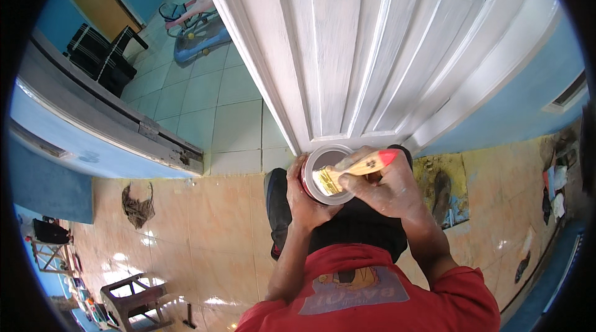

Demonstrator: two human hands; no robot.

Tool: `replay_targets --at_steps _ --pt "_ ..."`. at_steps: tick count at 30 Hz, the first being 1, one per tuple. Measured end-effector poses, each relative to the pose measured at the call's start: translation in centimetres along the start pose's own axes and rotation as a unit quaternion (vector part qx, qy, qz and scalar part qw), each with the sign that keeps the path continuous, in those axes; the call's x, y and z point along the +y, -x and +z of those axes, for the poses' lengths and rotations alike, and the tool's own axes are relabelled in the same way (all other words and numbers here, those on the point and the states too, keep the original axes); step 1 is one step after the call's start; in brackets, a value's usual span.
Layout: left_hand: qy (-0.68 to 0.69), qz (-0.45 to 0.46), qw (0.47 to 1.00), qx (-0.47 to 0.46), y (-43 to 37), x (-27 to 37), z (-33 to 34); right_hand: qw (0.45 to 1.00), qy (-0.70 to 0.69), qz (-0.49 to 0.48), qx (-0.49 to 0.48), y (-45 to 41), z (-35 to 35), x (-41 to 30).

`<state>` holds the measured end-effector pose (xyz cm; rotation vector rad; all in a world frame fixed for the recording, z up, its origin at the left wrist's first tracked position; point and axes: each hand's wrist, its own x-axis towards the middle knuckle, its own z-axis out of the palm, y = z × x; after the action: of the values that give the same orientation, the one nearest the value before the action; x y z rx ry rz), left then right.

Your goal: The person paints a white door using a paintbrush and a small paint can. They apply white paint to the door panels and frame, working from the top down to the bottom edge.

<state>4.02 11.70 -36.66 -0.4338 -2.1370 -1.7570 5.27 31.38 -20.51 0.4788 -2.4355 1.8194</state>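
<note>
My left hand (305, 199) is wrapped around the side of a round paint can (347, 198) with a pale rim. In my right hand (389, 187) is a paintbrush (368, 164) with a wooden handle, a red tip and a gold-coloured metal ferrule. The ferrule lies over the can's opening; the bristles are down inside and mostly hidden. Just beyond the can stands a panelled door (335, 52) with white, streaky paint on it.
A door frame (139, 127) curves along the left. A dark rag (138, 206) and a stool (135, 301) are on the tiled floor. To the right lies a paint-stained sheet (454, 173). A baby walker (200, 34) and a black chair (102, 57) stand in the room beyond.
</note>
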Motion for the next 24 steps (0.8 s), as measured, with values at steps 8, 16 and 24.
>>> replay_targets --at_steps 8,16,24 --pt "-0.032 -0.029 0.999 0.016 -1.3 0.1 0.0 0.941 -0.262 0.108 0.184 0.8 -2.3 3.1" --pt "-0.016 -0.041 0.999 0.016 -1.2 0.6 0.4 0.919 -0.281 0.144 0.235 2.6 -1.9 4.9" --pt "-0.073 -0.036 0.997 0.009 -0.7 0.1 0.4 0.961 -0.109 0.09 0.239 3.8 -2.1 2.8"
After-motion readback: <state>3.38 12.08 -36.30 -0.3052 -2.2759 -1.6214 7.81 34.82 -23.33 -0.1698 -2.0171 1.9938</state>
